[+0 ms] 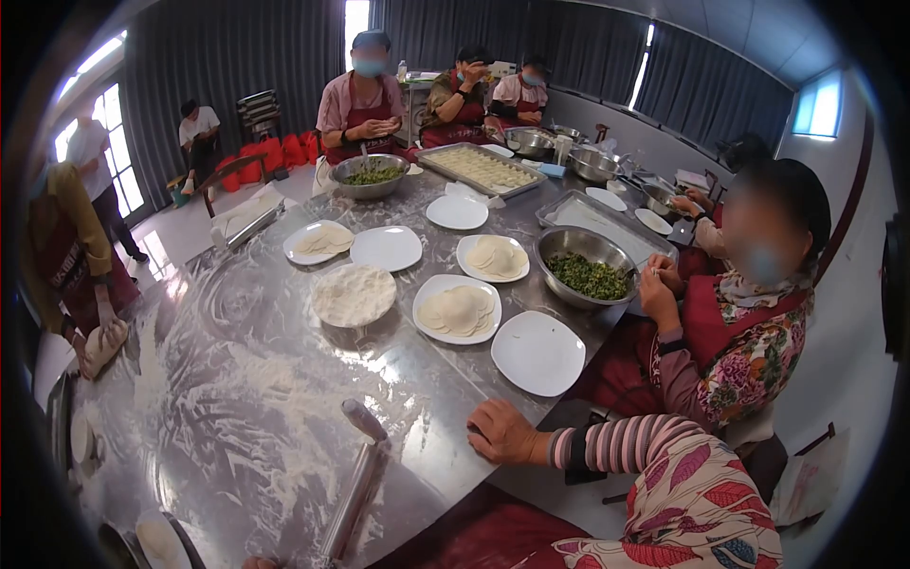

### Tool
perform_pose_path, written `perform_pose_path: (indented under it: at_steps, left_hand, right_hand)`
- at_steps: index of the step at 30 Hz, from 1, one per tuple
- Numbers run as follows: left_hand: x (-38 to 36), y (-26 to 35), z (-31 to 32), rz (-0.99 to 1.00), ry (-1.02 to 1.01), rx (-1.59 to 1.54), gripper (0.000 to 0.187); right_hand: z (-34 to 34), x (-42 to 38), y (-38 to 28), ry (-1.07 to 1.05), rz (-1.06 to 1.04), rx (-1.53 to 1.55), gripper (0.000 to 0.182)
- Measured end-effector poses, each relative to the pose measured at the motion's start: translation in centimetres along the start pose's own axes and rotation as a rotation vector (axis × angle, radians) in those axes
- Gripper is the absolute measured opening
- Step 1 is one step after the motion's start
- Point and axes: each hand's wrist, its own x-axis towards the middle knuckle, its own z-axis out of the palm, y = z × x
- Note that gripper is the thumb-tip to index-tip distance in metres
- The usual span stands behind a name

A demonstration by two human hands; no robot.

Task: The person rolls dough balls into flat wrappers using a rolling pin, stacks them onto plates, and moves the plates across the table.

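Observation:
My right hand rests on the metal table's near edge, its fingers loosely bent and nothing visible in them. Only a sliver of my left hand shows at the bottom edge, its fingers hidden. Between them a metal rolling pin lies on the floury table. An empty white plate is nearest my right hand. Beyond it, round dough wrappers lie on a plate, with more wrappers on another. A floury white plate sits farther left.
A steel bowl of chopped green filling stands at right beside a co-worker. Another filling bowl and a tray of dumplings are at the far side. A co-worker's hand presses dough at left.

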Motion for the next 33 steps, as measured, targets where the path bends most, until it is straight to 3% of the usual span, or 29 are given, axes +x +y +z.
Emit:
perform_pose_path:
  at_steps: [28,33]
  left_hand:
    - [0.15,-0.07,-0.12,0.017,0.002,0.013,0.018]
    - [0.15,0.5,-0.39,-0.057,0.001,-0.024,0.016]
  right_hand:
    - [-0.02,0.06,0.02,-0.004,0.013,0.007,0.022]
    - [0.06,0.04,0.03,0.006,0.003,0.007,0.021]
